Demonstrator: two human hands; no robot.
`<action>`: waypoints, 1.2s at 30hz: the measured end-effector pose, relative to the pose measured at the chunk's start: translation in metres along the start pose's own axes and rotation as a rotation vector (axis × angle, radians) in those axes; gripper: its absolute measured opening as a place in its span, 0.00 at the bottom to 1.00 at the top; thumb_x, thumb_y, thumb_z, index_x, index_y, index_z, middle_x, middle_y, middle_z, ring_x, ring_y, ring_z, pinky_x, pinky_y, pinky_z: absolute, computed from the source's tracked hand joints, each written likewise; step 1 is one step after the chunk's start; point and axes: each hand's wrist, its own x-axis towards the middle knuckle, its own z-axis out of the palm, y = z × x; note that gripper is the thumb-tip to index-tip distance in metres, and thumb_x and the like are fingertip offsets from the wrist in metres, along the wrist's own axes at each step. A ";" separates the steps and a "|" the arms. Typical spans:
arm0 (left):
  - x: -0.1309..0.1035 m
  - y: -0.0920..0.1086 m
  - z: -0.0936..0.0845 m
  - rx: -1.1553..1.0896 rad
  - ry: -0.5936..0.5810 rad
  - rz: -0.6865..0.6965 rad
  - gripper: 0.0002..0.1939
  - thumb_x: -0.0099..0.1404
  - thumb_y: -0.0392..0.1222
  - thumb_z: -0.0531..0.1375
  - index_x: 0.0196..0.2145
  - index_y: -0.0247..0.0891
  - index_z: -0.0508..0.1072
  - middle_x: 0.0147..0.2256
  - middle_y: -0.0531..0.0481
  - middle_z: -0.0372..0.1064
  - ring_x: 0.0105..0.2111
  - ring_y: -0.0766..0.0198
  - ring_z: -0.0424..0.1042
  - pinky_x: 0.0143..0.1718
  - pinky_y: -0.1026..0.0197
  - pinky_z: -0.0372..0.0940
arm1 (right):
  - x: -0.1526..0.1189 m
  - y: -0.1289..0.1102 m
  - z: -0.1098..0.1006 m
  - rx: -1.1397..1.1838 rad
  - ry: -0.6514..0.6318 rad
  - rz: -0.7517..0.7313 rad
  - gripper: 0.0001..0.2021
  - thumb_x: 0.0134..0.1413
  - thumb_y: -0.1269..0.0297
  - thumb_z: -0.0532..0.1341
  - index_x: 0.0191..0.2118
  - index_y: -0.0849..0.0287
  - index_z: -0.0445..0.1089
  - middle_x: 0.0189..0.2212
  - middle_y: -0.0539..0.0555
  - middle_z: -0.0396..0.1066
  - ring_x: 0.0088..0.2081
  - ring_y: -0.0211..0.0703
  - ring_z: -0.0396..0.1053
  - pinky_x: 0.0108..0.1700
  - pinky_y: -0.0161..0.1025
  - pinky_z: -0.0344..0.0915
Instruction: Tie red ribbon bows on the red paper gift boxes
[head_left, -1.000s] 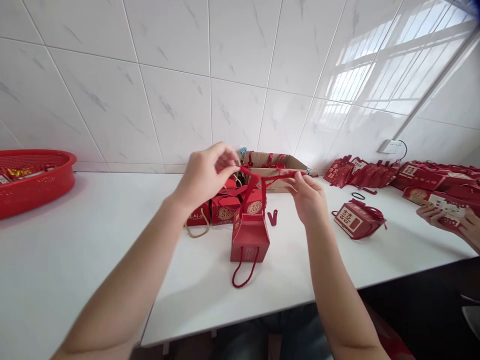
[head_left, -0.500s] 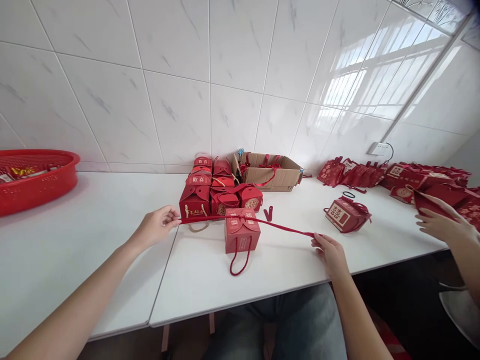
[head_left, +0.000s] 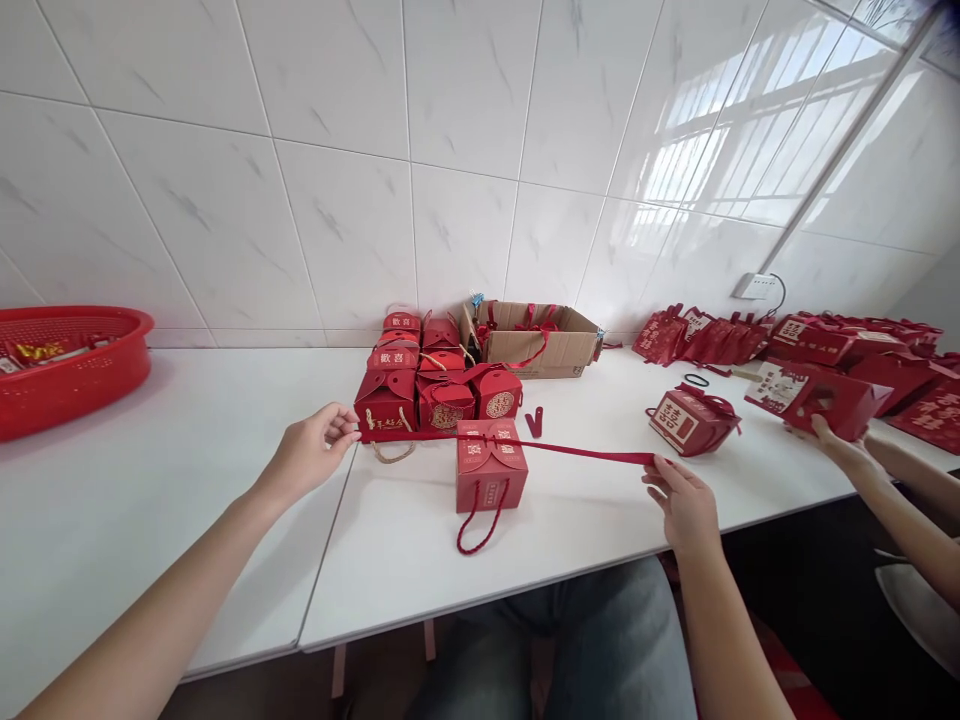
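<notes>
A small red gift box (head_left: 491,480) with a twisted cord handle hanging down its front stands on the white table (head_left: 247,410) before me. A dark red ribbon (head_left: 585,453) runs across its top through the closed flaps and is stretched out to both sides. My left hand (head_left: 322,445) pinches the ribbon's left end, close to the standing boxes. On the other side, my right hand (head_left: 684,500) holds the right end between thumb and fingers. Just behind the box lies a small red strip (head_left: 534,422), folded into a V.
Behind are several filled-out red boxes (head_left: 386,400) and a cardboard box (head_left: 544,350) with ribbons. A red basket (head_left: 82,380) stands at far left. To the right are another gift box (head_left: 694,422), a black ring (head_left: 696,380), flat red packaging (head_left: 832,340) and a co-worker's hands (head_left: 847,450).
My right hand has moved further right, drawing the ribbon along, and the gift box has shifted slightly right. At the right, the co-worker now holds up an opened-out red box.
</notes>
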 end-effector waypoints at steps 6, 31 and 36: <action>0.005 0.045 0.017 -0.036 -0.025 0.148 0.12 0.55 0.33 0.49 0.36 0.43 0.66 0.46 0.49 0.64 0.50 0.53 0.62 0.47 0.56 0.60 | -0.006 -0.020 0.019 -0.429 -0.007 -0.409 0.26 0.41 0.52 0.65 0.47 0.57 0.68 0.50 0.61 0.66 0.49 0.52 0.65 0.47 0.47 0.62; 0.057 0.151 0.091 0.277 -0.339 0.254 0.19 0.49 0.55 0.61 0.37 0.44 0.71 0.42 0.45 0.69 0.46 0.46 0.65 0.43 0.51 0.62 | -0.008 -0.053 0.068 0.179 -1.015 0.269 0.09 0.46 0.61 0.67 0.31 0.61 0.73 0.26 0.49 0.70 0.29 0.34 0.67 0.38 0.34 0.63; 0.055 0.179 0.091 0.208 -0.302 0.283 0.15 0.55 0.52 0.57 0.39 0.44 0.72 0.38 0.48 0.74 0.36 0.54 0.72 0.31 0.59 0.61 | -0.026 -0.068 0.079 0.187 -1.048 0.248 0.13 0.43 0.62 0.69 0.36 0.60 0.73 0.28 0.50 0.74 0.29 0.36 0.69 0.38 0.36 0.65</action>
